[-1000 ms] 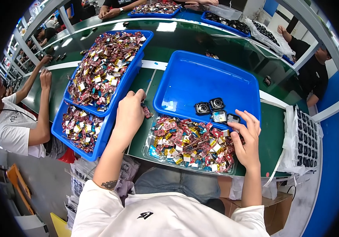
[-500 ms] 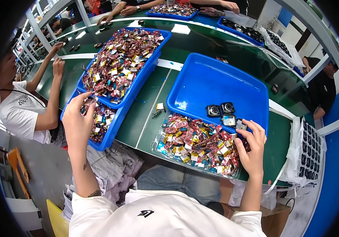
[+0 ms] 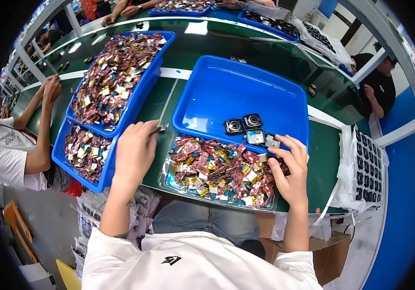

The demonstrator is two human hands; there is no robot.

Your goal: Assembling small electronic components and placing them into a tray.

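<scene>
My left hand [image 3: 135, 152] is over the green table between the blue bins, thumb and fingers pinched on a small dark electronic part [image 3: 159, 129]; its details are too small to make out. My right hand [image 3: 292, 169] is open at the right end of a clear plastic tray [image 3: 169, 186], fingers apart. That tray holds a heap of small red circuit boards with white and yellow pieces [image 3: 217, 169]. By my right fingertips is a greyish square part [image 3: 271, 141]. Beside it, a silvery watch case [image 3: 255, 137] and two black watch cases [image 3: 234, 126] lie in a blue tray [image 3: 246, 87].
Two blue bins [image 3: 154, 72] heaped with similar boards stand at left, one overlapping the other. At right are black watch parts in a white tray [image 3: 368, 169]. A co-worker [image 3: 19, 150] sits at left; others work across the green table [image 3: 169, 36].
My left hand has moved right from the edge of the blue bins to the table gap and closed on a small part. My right hand stays by the tray. The view has shifted.
</scene>
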